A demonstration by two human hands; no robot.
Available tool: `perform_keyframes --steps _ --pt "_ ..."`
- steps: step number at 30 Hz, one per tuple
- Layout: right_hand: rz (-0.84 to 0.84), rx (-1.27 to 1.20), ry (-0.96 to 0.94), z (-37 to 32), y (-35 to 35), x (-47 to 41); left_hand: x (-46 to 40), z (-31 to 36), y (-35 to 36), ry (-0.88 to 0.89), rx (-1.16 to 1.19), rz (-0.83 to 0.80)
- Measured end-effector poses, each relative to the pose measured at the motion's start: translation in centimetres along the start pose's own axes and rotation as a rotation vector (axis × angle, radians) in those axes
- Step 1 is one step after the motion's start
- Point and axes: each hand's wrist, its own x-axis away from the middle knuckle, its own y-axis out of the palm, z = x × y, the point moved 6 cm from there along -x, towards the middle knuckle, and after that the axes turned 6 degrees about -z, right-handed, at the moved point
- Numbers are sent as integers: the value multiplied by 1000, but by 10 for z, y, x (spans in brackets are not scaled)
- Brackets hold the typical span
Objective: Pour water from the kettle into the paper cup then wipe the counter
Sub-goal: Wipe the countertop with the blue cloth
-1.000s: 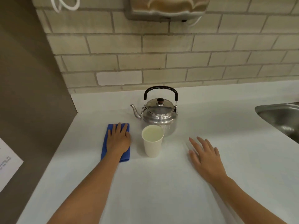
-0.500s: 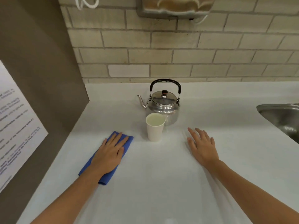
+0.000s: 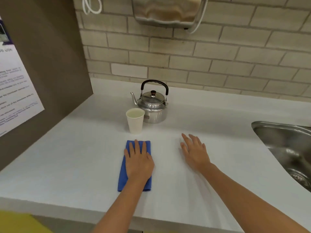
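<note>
The left hand (image 3: 138, 161) pressed flat on the blue cloth (image 3: 121, 179); the right hand (image 3: 195, 151) lay open-palmed on the counter (image 3: 67, 157).

A steel sink (image 3: 284, 145) is set in at the right. A tiled wall (image 3: 202, 61) carries a metal dispenser (image 3: 166, 12); a printed notice (image 3: 15, 91) hangs left.

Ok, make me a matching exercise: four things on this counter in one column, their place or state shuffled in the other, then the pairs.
1. kettle
2. paper cup
3. blue cloth
4. right hand

A. flat on the bare counter
B. upright, holding liquid
C. pressed under the left hand
D. nearest the brick wall, lid on

Pairs: 1-D, 2-B, 3-C, 4-A
</note>
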Motion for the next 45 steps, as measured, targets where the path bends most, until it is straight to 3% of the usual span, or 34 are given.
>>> perform_keyframes --steps 2,7,11,18,20,25,31,35,39,42,45 --pt "-4 21 -51 6 -2 2 8 0 -1 12 7 -7" --pt "-47 83 -94 30 -2 4 24 -71 -20 -256 85 106" --pt "-42 131 -129 44 -4 -1 22 -36 -13 -323 61 94" --pt "30 66 -127 58 -8 -19 -1 119 20 6 54 -4" --pt "18 35 -76 66 -11 -26 -2 114 22 42 42 -7" --pt "19 14 -21 76 -19 -38 5 66 20 -76 38 65" --pt "47 -305 -4 101 -38 -37 -75 128 14 -87 51 18" --pt "54 -392 -17 120 -47 -39 -133 199 24 5 25 -83" --pt "110 -441 6 129 -56 -50 -137 250 39 220 18 -118" --pt "126 -404 8 126 -59 -59 -122 247 44 426 56 -82" --pt "103 -335 -26 117 -56 -65 -140 212 35 359 55 -31"
